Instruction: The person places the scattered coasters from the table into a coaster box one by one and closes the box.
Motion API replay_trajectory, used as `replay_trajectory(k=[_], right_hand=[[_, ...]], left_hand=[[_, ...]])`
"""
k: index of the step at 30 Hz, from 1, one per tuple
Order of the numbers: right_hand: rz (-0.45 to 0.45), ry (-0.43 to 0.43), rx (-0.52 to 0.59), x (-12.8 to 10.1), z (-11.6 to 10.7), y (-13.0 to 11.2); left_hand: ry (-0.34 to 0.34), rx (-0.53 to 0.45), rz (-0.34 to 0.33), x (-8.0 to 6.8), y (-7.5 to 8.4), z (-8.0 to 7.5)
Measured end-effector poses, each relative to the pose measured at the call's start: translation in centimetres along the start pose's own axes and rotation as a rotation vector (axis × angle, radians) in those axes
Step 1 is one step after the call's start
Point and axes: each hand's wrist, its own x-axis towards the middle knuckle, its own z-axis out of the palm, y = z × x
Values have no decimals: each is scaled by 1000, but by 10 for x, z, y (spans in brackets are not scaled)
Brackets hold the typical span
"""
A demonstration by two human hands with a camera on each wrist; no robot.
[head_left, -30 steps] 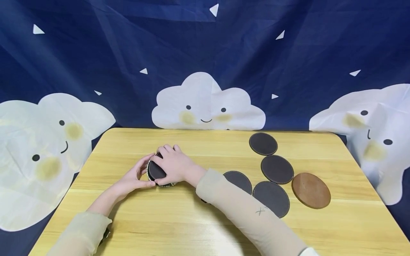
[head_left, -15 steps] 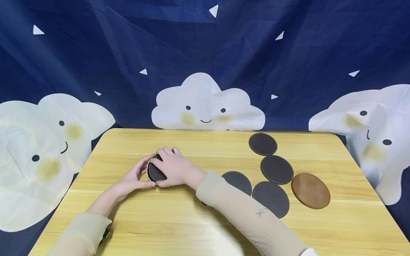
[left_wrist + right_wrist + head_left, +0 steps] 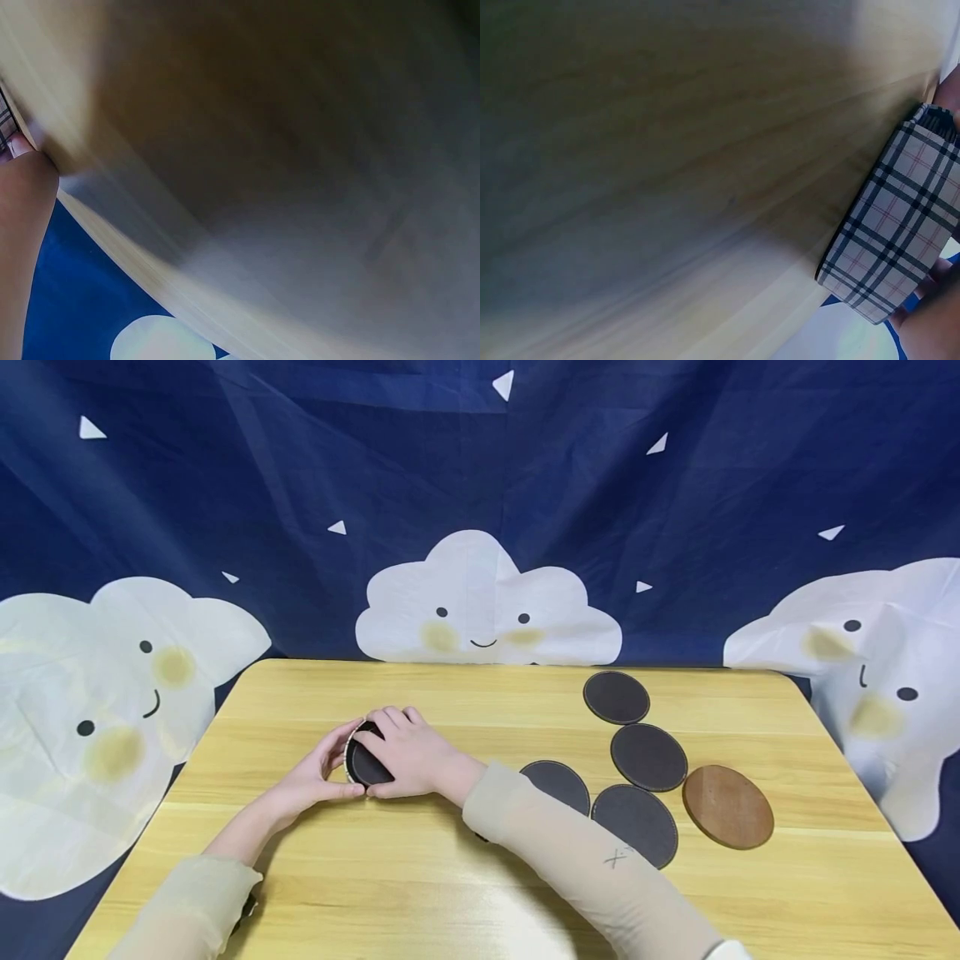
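A dark round coaster (image 3: 366, 766) sits at the mouth of a plaid coaster holder (image 3: 892, 217) on the left half of the table. In the head view only a thin pale rim of the holder shows at its left edge. My left hand (image 3: 318, 781) grips the holder from the left, thumb in front and fingers behind. From the right, my right hand (image 3: 416, 756) holds the coaster, its fingers over the far edge and thumb at the near edge, hiding the right part of it. In the left wrist view, the left hand and a sliver of plaid appear at the edge.
Dark coasters lie flat on the wooden table (image 3: 375, 885) to the right, including a far one (image 3: 617, 697) and one (image 3: 634, 825) partly under the right sleeve. Beside them lies a brown coaster (image 3: 728, 807). A blue cloud-print cloth (image 3: 480, 460) hangs behind the table.
The right hand has shifted very slightly downward over the coaster. The plaid patch that showed below the right hand a second ago is now out of sight. The left hand stays put.
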Motion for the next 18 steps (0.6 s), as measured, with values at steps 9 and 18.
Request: replay_trajectory(k=[9,18], right_hand=[[-17,14,-6,-7,-1,5],[-29,28,25,-22,-11,10]], left_hand=[[1,9,5,1,-1,0],[9,14,5,0,-1,1]])
